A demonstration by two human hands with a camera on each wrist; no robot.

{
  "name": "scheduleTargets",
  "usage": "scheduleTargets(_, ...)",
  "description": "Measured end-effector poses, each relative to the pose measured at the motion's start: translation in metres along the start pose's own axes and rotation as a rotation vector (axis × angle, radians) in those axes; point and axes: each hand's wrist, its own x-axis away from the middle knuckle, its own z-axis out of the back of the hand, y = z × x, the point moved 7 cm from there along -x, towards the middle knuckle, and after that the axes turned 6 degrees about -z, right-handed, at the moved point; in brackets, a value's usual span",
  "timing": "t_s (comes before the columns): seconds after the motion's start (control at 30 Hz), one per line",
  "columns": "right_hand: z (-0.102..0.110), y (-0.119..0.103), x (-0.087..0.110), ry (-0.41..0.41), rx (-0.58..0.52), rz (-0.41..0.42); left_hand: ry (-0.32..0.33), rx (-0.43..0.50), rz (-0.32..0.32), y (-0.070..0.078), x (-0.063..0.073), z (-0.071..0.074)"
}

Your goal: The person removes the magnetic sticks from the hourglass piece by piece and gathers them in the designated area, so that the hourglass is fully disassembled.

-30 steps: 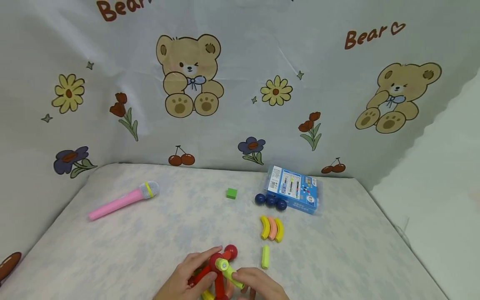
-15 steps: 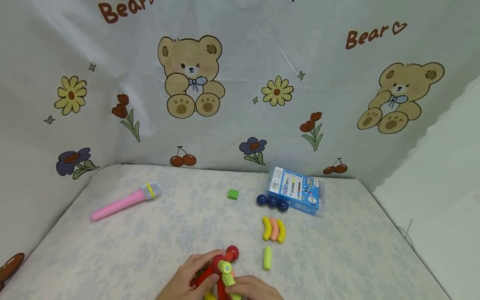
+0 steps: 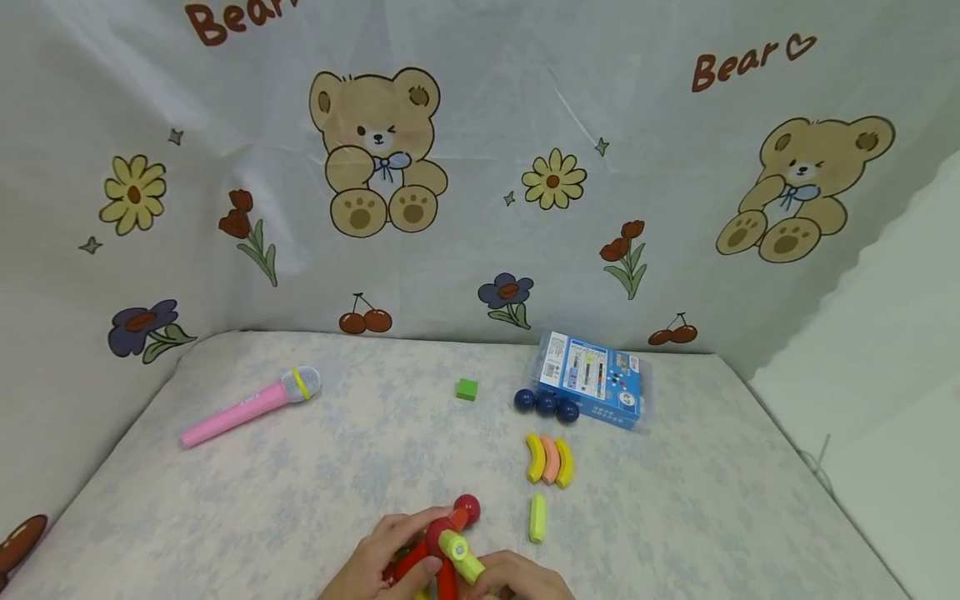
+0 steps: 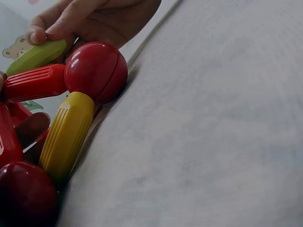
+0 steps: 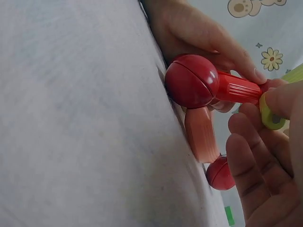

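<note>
My left hand (image 3: 386, 560) holds a toy frame of red balls and sticks, its thumb and fingers around the frame's top red ball (image 3: 441, 535). Two lime-green sticks meet at that ball: one lime stick (image 3: 453, 546) points up toward the head camera, and a second (image 3: 469, 568) slants to the lower right. My right hand (image 3: 521, 577) pinches the slanting stick between thumb and finger. Lower down, a yellow curved stick (image 4: 68, 137) joins red balls in the left wrist view. A peach stick (image 5: 201, 135) does likewise in the right wrist view. Hands cover part of the frame.
A loose lime stick (image 3: 537, 518) lies right of the hands. Beyond it are yellow and peach curved sticks (image 3: 550, 460), three navy balls (image 3: 546, 404), a blue toy box (image 3: 592, 379) and a green block (image 3: 467, 389). A pink microphone (image 3: 251, 410) lies at left.
The slanting lime stick swings to point more straight down toward the person, then back to the lower right, with the right hand's pinch on it. The left hand keeps its hold.
</note>
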Motion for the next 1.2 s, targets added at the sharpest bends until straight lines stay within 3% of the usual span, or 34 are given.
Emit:
scheduleTargets(0.2,-0.001,0.004,0.003,-0.015,0.004,-0.045,-0.013,0.025,0.017,-0.001,0.003,-0.002)
scheduleTargets(0.43,-0.004,0.008,0.010,0.000,0.069,-0.088,-0.069,0.062,0.093,-0.007,0.008,-0.008)
scheduleTargets(0.63,0.000,0.002,0.004,-0.067,0.012,-0.002,-0.055,0.005,0.049,-0.005,0.005,-0.002)
scheduleTargets(0.73,0.001,0.000,0.001,-0.101,0.001,0.024,-0.064,-0.004,0.063,-0.008,0.003,-0.001)
scheduleTargets(0.97,0.003,0.002,0.001,-0.136,-0.050,-0.091,-0.043,-0.010,0.035,-0.005,0.003,0.000)
scheduleTargets(1.2,0.008,0.002,0.003,-0.122,-0.044,-0.111,-0.046,-0.022,0.006,-0.001,0.001,-0.003)
